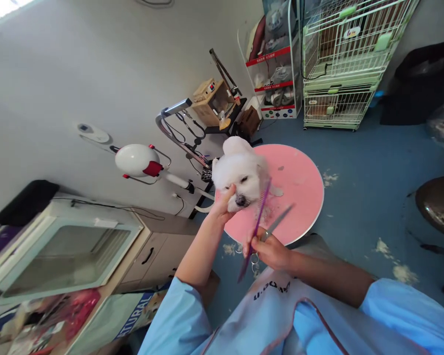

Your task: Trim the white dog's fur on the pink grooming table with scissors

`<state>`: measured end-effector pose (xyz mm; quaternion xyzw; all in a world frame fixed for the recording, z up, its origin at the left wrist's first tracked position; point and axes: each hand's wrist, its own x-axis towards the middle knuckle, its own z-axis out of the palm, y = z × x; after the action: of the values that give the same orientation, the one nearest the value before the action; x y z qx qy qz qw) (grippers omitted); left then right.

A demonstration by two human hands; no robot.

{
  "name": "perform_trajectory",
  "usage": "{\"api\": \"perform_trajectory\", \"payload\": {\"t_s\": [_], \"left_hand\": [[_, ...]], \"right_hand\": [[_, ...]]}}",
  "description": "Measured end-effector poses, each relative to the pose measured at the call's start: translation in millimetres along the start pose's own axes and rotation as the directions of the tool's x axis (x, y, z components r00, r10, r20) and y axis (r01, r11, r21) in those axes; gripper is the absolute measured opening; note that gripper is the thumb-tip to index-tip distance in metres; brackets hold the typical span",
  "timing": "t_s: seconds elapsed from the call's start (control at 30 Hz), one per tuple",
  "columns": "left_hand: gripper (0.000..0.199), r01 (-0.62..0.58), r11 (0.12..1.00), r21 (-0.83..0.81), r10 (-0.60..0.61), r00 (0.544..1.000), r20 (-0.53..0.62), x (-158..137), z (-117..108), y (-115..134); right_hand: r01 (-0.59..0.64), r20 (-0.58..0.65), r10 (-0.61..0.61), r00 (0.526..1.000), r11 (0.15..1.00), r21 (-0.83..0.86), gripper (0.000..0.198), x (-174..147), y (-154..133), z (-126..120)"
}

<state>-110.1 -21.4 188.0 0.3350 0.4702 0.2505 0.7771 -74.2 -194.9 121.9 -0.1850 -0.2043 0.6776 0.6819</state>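
Note:
A fluffy white dog is on a round pink grooming table, its face toward me. My left hand grips the dog's muzzle, thumb across the top beside the nose; the other fingers are mostly hidden beneath the chin. In my right hand are a purple comb and a pair of scissors. The comb's toothed end reaches up beside the dog's cheek. The scissor blades point up and right over the table, and their finger rings hang below my hand.
Cut white hair lies on the tabletop and the blue floor. Left of the dog stand a metal grooming arm and a white dryer. A glass-fronted cabinet is at left. Wire cages, a shelf rack and a brown stool are around.

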Motion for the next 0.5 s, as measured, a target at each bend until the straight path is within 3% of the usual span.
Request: {"api": "perform_trajectory", "payload": {"t_s": [0.07,0.13,0.17,0.2,0.23,0.3,0.33,0.4,0.43,0.5], "left_hand": [[0.033,0.011,1.0,0.012,-0.011,1.0,-0.014,-1.5,0.5,2.4],[0.031,0.022,1.0,0.018,-0.022,0.999,-0.029,-2.4,1.7,4.5],[0.03,0.028,0.999,0.018,-0.028,0.999,-0.031,-2.5,2.6,5.6],[0.031,0.037,0.999,0.017,-0.037,0.999,-0.026,-2.4,3.6,6.7],[0.032,0.048,0.999,0.016,-0.048,0.999,-0.02,-2.2,4.7,8.0],[0.035,0.071,0.997,0.017,-0.071,0.997,-0.004,-1.6,6.9,10.5],[0.037,0.079,0.997,0.019,-0.079,0.997,0.002,-1.4,8.0,11.6],[0.038,0.083,0.996,0.021,-0.083,0.997,0.003,-0.6,9.6,13.1],[0.038,0.082,0.996,0.025,-0.083,0.997,0.006,0.0,10.1,13.3],[0.041,0.084,0.996,0.043,-0.086,0.996,0.036,1.9,10.3,12.5]], "right_hand": [[0.069,0.032,-0.068,0.997,0.997,-0.031,0.049,-7.9,-0.7,-8.3],[0.039,-0.189,-0.055,0.98,0.995,-0.09,0.046,-11.9,-1.1,-35.1],[-0.026,-0.374,-0.026,0.927,0.991,-0.134,0.042,-11.3,-1.9,-54.4],[-0.128,-0.568,0.003,0.823,0.975,-0.181,0.036,-9.1,-3.6,-76.2],[-0.274,-0.731,0.032,0.682,0.937,-0.215,0.033,-5.7,-6.2,-98.7],[-0.416,-0.818,0.074,0.57,0.885,-0.21,0.029,3.0,-13.6,-138.9],[-0.461,-0.826,0.101,0.555,0.864,-0.203,0.028,7.1,-17.3,-153.3],[-0.502,-0.803,0.16,0.575,0.844,-0.191,0.025,13.6,-21.9,-165.1],[-0.516,-0.783,0.192,0.591,0.836,-0.185,0.024,15.8,-22.1,-161.5],[-0.496,-0.693,0.259,0.673,0.853,-0.163,0.024,17.8,-18.9,-136.8]]}}
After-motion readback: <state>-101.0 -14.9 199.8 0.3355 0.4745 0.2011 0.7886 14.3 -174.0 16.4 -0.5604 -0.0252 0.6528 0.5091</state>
